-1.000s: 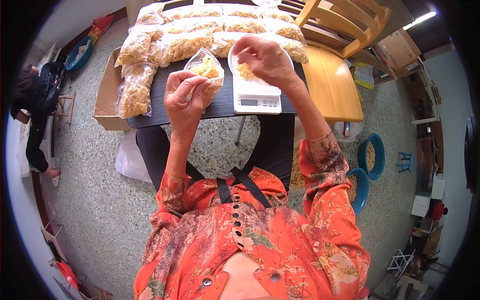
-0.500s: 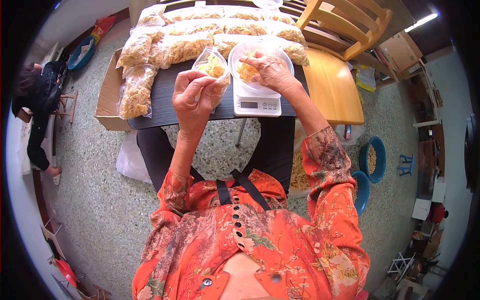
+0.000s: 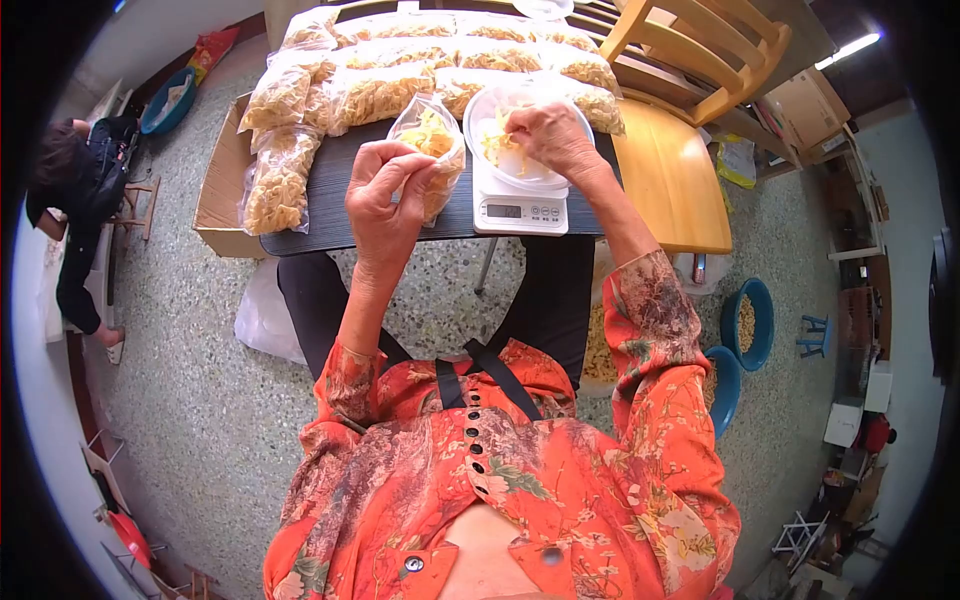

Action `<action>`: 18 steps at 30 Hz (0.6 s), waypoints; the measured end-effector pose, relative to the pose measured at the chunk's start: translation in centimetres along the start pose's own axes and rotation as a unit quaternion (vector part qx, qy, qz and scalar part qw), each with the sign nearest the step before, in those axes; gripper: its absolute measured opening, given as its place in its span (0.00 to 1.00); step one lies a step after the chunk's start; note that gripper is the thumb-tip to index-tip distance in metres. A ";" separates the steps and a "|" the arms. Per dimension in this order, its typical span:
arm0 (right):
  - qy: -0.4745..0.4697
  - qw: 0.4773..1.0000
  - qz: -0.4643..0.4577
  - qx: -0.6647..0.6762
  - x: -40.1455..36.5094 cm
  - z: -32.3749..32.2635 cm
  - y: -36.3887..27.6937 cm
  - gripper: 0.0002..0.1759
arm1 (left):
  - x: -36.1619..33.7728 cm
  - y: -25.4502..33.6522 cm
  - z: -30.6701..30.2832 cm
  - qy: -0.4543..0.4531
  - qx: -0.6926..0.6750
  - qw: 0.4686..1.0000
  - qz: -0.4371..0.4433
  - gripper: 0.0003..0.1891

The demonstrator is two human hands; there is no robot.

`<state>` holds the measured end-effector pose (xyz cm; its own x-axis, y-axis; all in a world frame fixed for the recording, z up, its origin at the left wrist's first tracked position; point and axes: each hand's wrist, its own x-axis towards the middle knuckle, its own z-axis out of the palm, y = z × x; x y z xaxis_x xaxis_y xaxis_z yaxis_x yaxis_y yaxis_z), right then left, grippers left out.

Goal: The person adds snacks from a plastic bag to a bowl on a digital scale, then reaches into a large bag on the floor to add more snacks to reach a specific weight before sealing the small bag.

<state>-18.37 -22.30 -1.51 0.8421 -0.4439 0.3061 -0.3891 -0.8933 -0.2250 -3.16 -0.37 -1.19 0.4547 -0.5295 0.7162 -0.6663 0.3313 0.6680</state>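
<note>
My left hand [image 3: 385, 205] pinches the rim of a clear plastic bag [image 3: 443, 190] between thumb and fingers. Its mouth gapes upward, and pale yellow dried strips [image 3: 428, 135] fill much of it. Inside a translucent plastic bowl [image 3: 477, 112], my right hand [image 3: 560, 140] has its fingers closed on some of the same dried strips [image 3: 496, 146]; the fingertips are partly hidden. Beneath the bowl is a white kitchen scale [image 3: 522, 222] with a small grey display, whose digits I cannot read. The scale stands on the dark table's front edge.
Several filled bags [image 3: 385, 95] line the back and left of the dark table [image 3: 345, 190]. A cardboard box [image 3: 215, 200] stands left, a wooden chair [image 3: 665, 180] right. Blue basins [image 3: 750, 320] sit on the floor at right. Another person [image 3: 85, 200] is at far left.
My right hand has lifted slightly and its fingers have drawn together around strips in the bowl. Fewer strips show in the bowl. My left hand still holds the bag.
</note>
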 end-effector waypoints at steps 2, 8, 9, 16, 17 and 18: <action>0.036 0.995 0.048 0.077 -0.2 -0.6 0.2 0.06 | 0.0 0.0 0.0 -0.004 0.008 1.000 0.006 0.08; 0.081 0.906 0.206 0.361 -1.1 -2.6 0.9 0.07 | -0.2 -0.3 0.3 -0.020 -0.011 1.000 0.005 0.08; 0.090 0.832 0.231 0.497 -1.1 -2.8 0.8 0.07 | -0.2 -0.3 0.4 -0.020 -0.010 1.000 0.003 0.07; 0.125 0.562 0.340 0.743 -0.8 -2.6 2.0 0.09 | 0.1 -0.1 0.5 -0.024 -0.006 1.000 -0.002 0.07; 0.119 0.517 0.341 0.776 -0.8 -2.4 2.5 0.09 | 0.1 -0.1 0.5 -0.023 -0.006 1.000 -0.002 0.07; 0.118 0.517 0.341 0.776 -0.8 -2.5 2.3 0.09 | 0.2 0.0 0.5 -0.026 -0.006 1.000 -0.005 0.07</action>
<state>-20.88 -24.20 0.04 0.5662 -0.7788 -0.2699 0.3582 0.5274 -0.7704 -3.40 -0.88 -1.19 0.4293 -0.5722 0.6988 -0.6545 0.3361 0.6773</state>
